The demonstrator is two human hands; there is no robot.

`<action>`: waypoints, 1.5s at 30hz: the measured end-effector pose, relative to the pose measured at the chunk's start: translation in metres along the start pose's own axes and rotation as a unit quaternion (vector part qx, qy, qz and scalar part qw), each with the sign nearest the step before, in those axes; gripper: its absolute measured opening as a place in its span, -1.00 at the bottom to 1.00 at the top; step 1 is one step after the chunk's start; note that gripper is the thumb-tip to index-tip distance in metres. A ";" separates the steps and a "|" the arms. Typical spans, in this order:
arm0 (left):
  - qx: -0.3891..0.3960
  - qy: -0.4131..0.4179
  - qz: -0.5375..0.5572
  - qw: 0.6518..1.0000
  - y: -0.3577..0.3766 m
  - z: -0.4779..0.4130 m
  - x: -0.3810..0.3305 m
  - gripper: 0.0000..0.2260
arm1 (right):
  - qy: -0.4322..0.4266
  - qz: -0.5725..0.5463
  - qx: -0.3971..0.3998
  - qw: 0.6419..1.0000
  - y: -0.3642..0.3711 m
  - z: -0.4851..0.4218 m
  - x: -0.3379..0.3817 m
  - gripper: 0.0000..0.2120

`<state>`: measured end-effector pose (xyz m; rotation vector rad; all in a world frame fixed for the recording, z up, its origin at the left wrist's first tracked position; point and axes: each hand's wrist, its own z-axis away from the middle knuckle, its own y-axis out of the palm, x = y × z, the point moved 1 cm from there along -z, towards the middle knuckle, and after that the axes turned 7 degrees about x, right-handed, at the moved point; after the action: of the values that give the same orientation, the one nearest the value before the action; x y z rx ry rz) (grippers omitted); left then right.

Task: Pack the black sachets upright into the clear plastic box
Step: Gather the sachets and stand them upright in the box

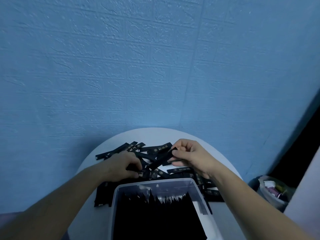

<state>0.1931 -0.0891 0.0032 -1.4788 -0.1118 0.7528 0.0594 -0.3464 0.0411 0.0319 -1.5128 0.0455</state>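
Black fills most of the clear, round-cornered plastic box at the near edge of the round white desk: a dense row of slim black sachets is seen standing on end inside it, their notched tops forming a jagged line. Only a narrow gap at the right side and along the far wall of the box is seen unfilled, so the packing is judged to be well past halfway — yet not finished, since a loose heap of flat black sachets lies scattered beyond and beside the box, crossed over one another. One long black sachet is held slanted above the heap, pinched at its upper end by the fingers of the right hand. The left hand is lowered onto the heap, its fingers curled round a printed sachet. The sachets look thin, matte and fairly stiff, with small pale print near one end; the box walls are smooth and translucent. A blue embossed wall is seen behind.
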 end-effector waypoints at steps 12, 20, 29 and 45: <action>-0.134 -0.013 0.118 0.984 -0.012 0.003 -0.027 -0.75 | -0.067 -0.010 -0.064 0.996 0.006 0.031 0.007 -0.91; -0.253 0.045 0.311 0.915 -0.029 0.014 -0.093 -0.87 | -0.099 0.011 -0.056 0.993 0.033 0.035 0.017 -0.93; -0.299 0.054 0.375 0.876 -0.022 0.030 -0.121 -0.89 | -0.152 -0.027 -0.107 0.982 0.055 0.039 0.018 -0.87; -0.252 0.071 0.369 0.892 -0.022 0.031 -0.108 -0.80 | -0.135 -0.023 -0.097 0.986 0.067 0.023 0.021 -0.89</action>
<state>0.1029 -0.1163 0.0679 -2.1011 0.4263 1.2832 0.0347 -0.2802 0.0625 -0.0856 -1.7806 -0.1494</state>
